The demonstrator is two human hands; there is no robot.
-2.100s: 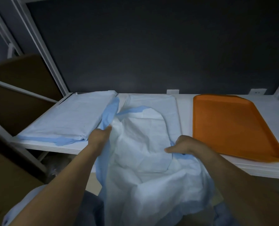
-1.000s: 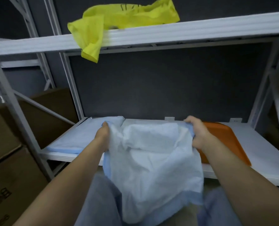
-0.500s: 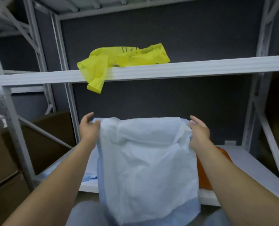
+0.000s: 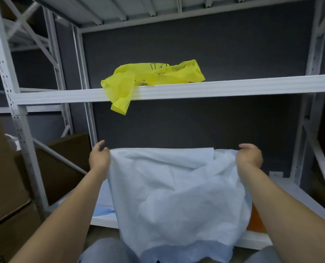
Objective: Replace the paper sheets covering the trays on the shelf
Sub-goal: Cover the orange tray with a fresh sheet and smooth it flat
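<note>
While you hold the paper sheet (image 4: 177,190) up by its top edge, centre-bottom of frame, your left hand (image 4: 99,160) pinches its upper left corner and your right hand (image 4: 250,158) curls round the upper right one. Sheet hangs in front of the lower shelf (image 4: 300,196), hiding most of the orange tray (image 4: 254,223) at lower right. Yellow plastic bag (image 4: 150,80) drapes over the upper shelf (image 4: 234,88) edge.

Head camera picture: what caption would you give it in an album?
Left hand and right hand hold a crumpled pale blue sheet before white shelving, a yellow bag above.
</note>
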